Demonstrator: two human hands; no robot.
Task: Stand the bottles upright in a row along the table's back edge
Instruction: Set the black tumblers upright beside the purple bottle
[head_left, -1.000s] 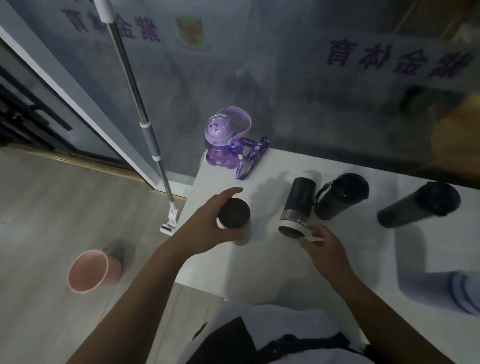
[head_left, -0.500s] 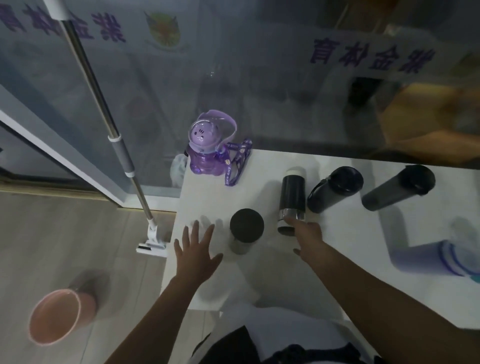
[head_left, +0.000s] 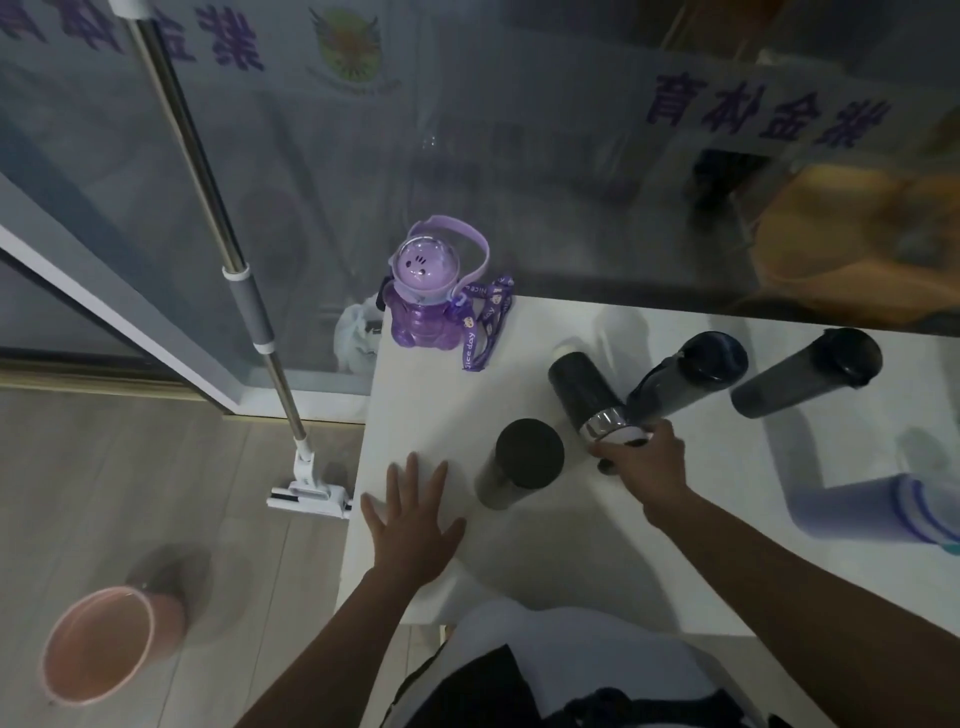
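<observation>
So the right hand (head_left: 641, 465) has its fingers curled around the near end of the black cylindrical flask with a silver band and white cap (head_left: 584, 392), which lies on its side on the white table (head_left: 436, 395). That's the relation everything turns on: the flask's long axis runs from the fingers away toward the back edge and a bit left, cap end at the hand, base end pointing at the glass wall (head_left: 519, 182). My guess is that standing it up means pivoting it about one end, and the right hand is clearly the one for it. The left hand (head_left: 413, 525) lies flat on the table with its fingers spread, holding nothing, well to the flask's near left. Between the two hands stands a grey tumbler with a flat black lid (head_left: 522, 462), already upright, just left of the flask's cap end but nowhere near the back edge. What could get in the way: a dark smoky bottle with a carry loop (head_left: 685, 382) lies on its side right against the flask on its right, looks like touching near the silver band, so it may get nudged. Further right of the flask lies another dark tinted bottle (head_left: 808, 379), and nearer, at the frame's edge, a pale lilac bottle with striped bands (head_left: 862, 512), also down. Back-left of the flask, a purple bear-shaped kids' bottle with a strap (head_left: 423, 296) stands at the corner.
</observation>
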